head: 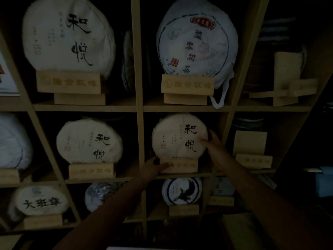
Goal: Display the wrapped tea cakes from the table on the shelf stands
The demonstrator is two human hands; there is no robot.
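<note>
Tea cake [177, 137] stands upright on its wooden stand [180, 166] in the middle shelf box. Right hand [213, 141] pinches its right edge. Left hand [153, 166] grips the stand just below, thumb across the front.

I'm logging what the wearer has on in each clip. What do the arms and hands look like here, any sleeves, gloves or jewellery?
Both arms come up from the bottom of the dim frame, bare along all that shows. The left hand and right hand are bare too: no gloves. No ring, watch or bracelet can be made out, though the light is too low for certainty.
</note>
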